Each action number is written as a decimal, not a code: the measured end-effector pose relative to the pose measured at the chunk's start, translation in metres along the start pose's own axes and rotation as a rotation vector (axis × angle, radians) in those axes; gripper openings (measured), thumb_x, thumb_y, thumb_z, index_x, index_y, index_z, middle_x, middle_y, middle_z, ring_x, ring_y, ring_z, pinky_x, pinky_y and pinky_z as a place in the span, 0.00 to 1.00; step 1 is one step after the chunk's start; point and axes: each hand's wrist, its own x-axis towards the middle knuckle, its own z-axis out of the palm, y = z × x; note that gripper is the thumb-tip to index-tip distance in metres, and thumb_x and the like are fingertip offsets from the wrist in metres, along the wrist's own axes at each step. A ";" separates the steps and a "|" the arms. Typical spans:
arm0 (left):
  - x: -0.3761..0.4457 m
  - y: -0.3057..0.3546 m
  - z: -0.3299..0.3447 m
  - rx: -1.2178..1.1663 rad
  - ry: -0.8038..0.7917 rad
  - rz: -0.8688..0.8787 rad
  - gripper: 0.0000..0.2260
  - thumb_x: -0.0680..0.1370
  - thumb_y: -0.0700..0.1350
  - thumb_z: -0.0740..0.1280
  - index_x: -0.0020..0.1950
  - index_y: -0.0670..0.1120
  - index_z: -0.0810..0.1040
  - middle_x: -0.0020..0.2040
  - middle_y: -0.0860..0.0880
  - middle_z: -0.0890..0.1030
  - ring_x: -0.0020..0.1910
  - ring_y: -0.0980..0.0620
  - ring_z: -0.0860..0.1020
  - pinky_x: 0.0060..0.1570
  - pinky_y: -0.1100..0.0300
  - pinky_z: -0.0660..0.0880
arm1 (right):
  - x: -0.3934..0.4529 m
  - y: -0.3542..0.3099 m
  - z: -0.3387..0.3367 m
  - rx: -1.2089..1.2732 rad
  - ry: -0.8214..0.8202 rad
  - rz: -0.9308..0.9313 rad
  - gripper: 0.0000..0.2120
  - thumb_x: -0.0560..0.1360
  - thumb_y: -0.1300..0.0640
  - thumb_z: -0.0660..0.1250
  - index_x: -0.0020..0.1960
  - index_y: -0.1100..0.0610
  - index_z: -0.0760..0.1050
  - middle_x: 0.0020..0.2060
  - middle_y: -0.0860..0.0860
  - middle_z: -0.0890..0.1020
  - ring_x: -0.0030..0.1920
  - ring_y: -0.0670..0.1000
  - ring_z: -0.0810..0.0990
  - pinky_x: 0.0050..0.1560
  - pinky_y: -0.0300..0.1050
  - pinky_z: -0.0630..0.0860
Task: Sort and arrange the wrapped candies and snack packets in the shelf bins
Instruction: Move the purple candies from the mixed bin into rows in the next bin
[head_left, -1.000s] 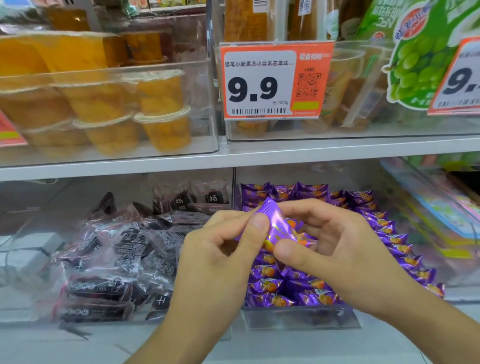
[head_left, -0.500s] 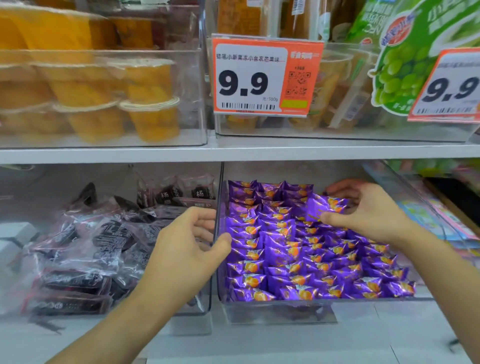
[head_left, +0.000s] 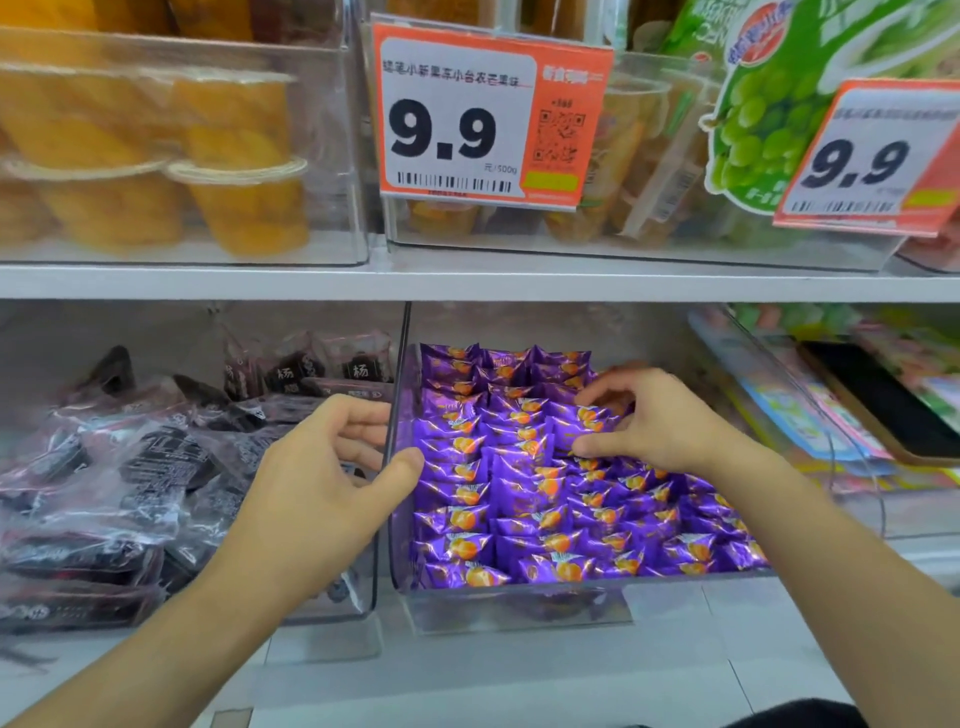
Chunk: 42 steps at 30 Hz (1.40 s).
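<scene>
1. Head view showed the right hand (head_left: 657, 426) reaching into the clear bin (head_left: 519, 597) on the lower shelf (head_left: 467, 675); thumb and fingers pinched one of the purple wrapped candies (head_left: 589, 415) in the right-hand row, toward the back; grip clenched on that candy.
2. Left hand (head_left: 322, 483) gripped the bin's left wall, thumb inside and fingers outside; grip clenched on the wall, likely steadying the bin.
3. Handling, as a judgement: candies looked light and small; foil wrappers glossy, probably slippery and crinkly; soft at the crimped ends, firmer in the middle; best taken by pinching across the body, not the end flaps; rows would shift easily if nudged.
4. Look: purple metallic wrappers with an orange fruit print; laid in overlapping rows front to back; left and centre rows tidy, right side looser.
5. Dark snack packets (head_left: 130, 467) in clear wrap lay heaped in the neighbouring bin to the left; untouched.
6. Upper shelf held orange jelly cups (head_left: 244, 208) and a price tag (head_left: 488, 114) reading 9.9.
</scene>
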 end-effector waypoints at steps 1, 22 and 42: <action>0.000 0.000 0.000 0.000 -0.001 0.002 0.14 0.71 0.50 0.75 0.56 0.55 0.78 0.48 0.57 0.82 0.44 0.61 0.80 0.42 0.64 0.74 | -0.001 0.001 0.000 -0.040 -0.004 -0.002 0.23 0.62 0.44 0.82 0.54 0.45 0.81 0.49 0.42 0.79 0.42 0.36 0.78 0.41 0.28 0.70; 0.000 0.002 -0.001 0.016 -0.001 -0.009 0.15 0.70 0.51 0.75 0.55 0.54 0.79 0.48 0.56 0.83 0.42 0.62 0.80 0.42 0.62 0.74 | -0.007 -0.003 -0.002 -0.080 -0.004 0.004 0.15 0.60 0.59 0.85 0.40 0.54 0.80 0.34 0.50 0.81 0.34 0.46 0.81 0.36 0.38 0.78; 0.000 0.006 -0.002 0.028 -0.024 -0.015 0.16 0.70 0.52 0.75 0.56 0.53 0.78 0.49 0.57 0.82 0.43 0.62 0.80 0.42 0.65 0.73 | -0.021 -0.040 -0.004 -0.067 0.180 -0.162 0.12 0.74 0.50 0.75 0.55 0.51 0.81 0.48 0.46 0.79 0.44 0.42 0.78 0.46 0.31 0.69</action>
